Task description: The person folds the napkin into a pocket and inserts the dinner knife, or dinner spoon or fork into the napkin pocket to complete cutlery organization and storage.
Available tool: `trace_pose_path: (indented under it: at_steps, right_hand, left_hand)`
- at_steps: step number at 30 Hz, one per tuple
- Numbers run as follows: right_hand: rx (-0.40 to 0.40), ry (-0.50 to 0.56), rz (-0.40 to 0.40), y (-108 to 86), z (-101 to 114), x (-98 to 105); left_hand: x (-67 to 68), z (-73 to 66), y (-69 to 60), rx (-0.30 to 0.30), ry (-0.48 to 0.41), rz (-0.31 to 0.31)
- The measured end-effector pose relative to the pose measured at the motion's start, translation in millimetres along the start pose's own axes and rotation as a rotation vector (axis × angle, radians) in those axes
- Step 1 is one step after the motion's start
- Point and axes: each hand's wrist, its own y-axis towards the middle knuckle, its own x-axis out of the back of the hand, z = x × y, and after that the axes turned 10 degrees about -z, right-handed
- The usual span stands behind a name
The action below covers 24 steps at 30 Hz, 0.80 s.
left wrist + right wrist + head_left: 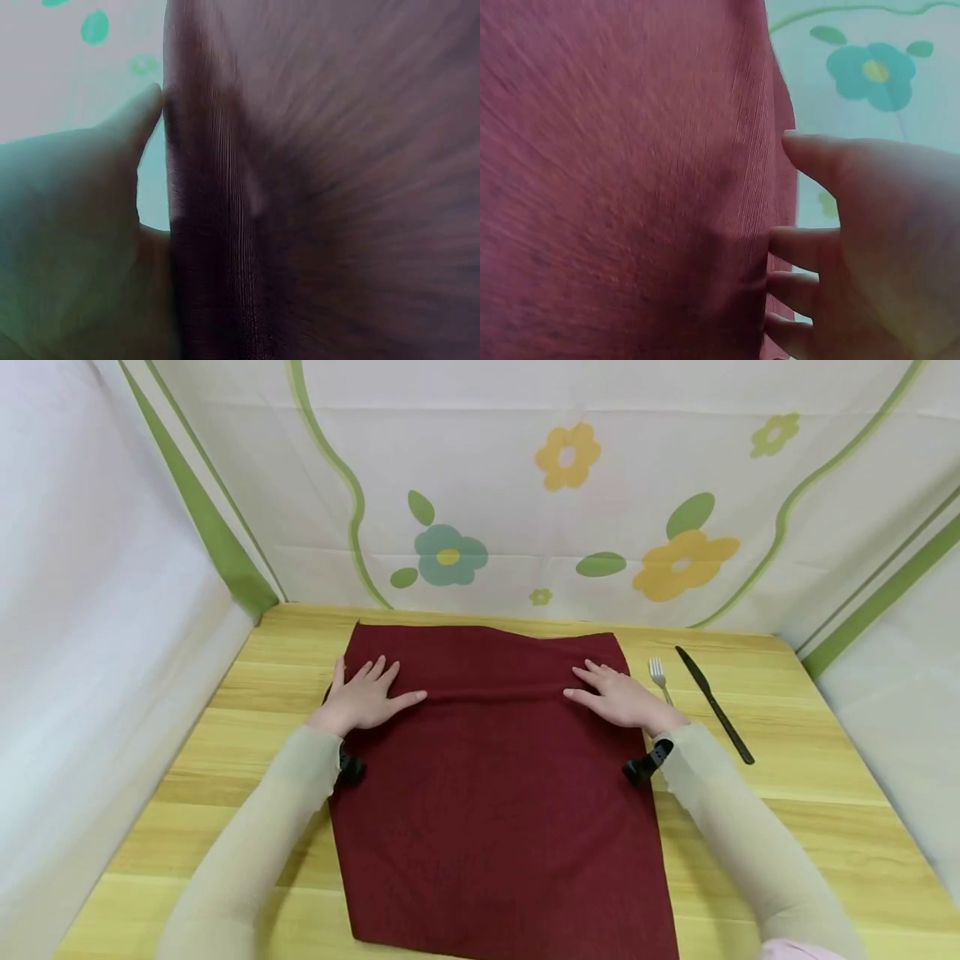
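A dark red cloth (495,810) lies spread over the wooden table, with a low crease running across it between the hands. My left hand (365,697) rests on the cloth's upper left part, fingers spread and thumb pointing inward. On the upper right part, near the side edge, my right hand (611,695) touches the cloth with its fingers extended. In the left wrist view the left hand (71,225) meets the cloth (225,225) at its surface. The right wrist view has the right hand's fingertips (784,240) against the cloth (630,187).
Right of the cloth lie a silver fork (657,674), partly hidden by the right hand and wrist, and a black knife (712,702). The wooden table (795,735) ends at a white flowered curtain (510,510) behind and white fabric at both sides.
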Motion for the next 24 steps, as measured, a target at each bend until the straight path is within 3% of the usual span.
trace_pose_path:
  at_steps: [7, 14, 18, 21, 24]
  right_hand:
    - [-0.029, -0.074, 0.002, 13.5, -14.0, -1.1]
    - [-0.065, -0.09, -0.004, 25.6, -20.5, -0.6]
    - [-0.061, -0.05, -0.015, 23.2, -21.5, 0.1]
    - [-0.028, -0.022, -0.03, 13.6, -18.4, 0.2]
    - [0.03, -0.032, -0.031, -2.6, -8.6, -3.7]
  left_hand:
    - [-0.3, 6.0, 29.8, 0.025, -0.02, 0.037]
    - [-19.2, 27.8, 53.9, -0.027, -0.095, 0.021]
    - [-12.5, 30.1, 40.9, -0.054, -0.194, -0.033]
    - [-4.2, 30.3, 21.3, -0.066, -0.232, -0.091]
    - [-1.5, 32.9, -2.4, -0.08, -0.209, -0.123]
